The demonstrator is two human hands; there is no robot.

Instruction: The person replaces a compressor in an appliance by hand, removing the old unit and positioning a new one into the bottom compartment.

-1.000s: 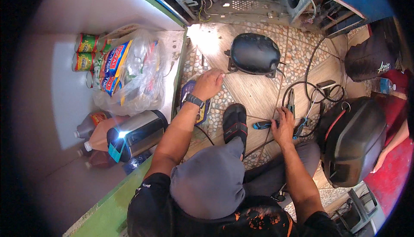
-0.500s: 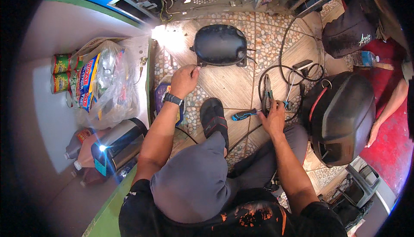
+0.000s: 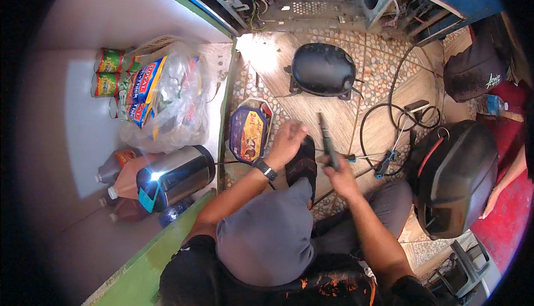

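In my right hand (image 3: pixel 340 177) is a pair of pliers (image 3: pixel 327 142) with dark green grips, its jaws aimed away from me toward the compressor. My left hand (image 3: pixel 286 144), wearing a wristwatch, hovers by my sandalled foot with its fingers curled together. Whatever those fingers hold, if anything, is too small to make out. Beyond both hands a black domed compressor (image 3: pixel 324 69) rests on the floor, thin pipes sticking out at its sides. To the right of the pliers, screwdrivers with blue and black handles (image 3: pixel 384 165) lie on the tiles.
A black cable (image 3: pixel 394 92) loops over the floor at the right, near a black helmet-like case (image 3: pixel 459 178). An opened blue appliance cabinet (image 3: pixel 334 0) stands at the back. Left are a purple tub (image 3: pixel 247 133), a bagged shelf and a lit lamp (image 3: pixel 178 175). Another person's arm (image 3: pixel 507 181) shows at far right.
My right hand has picked up the pliers from beside the screwdrivers and moved left. My left hand has drawn back from the compressor toward my foot. The whole view has shifted.
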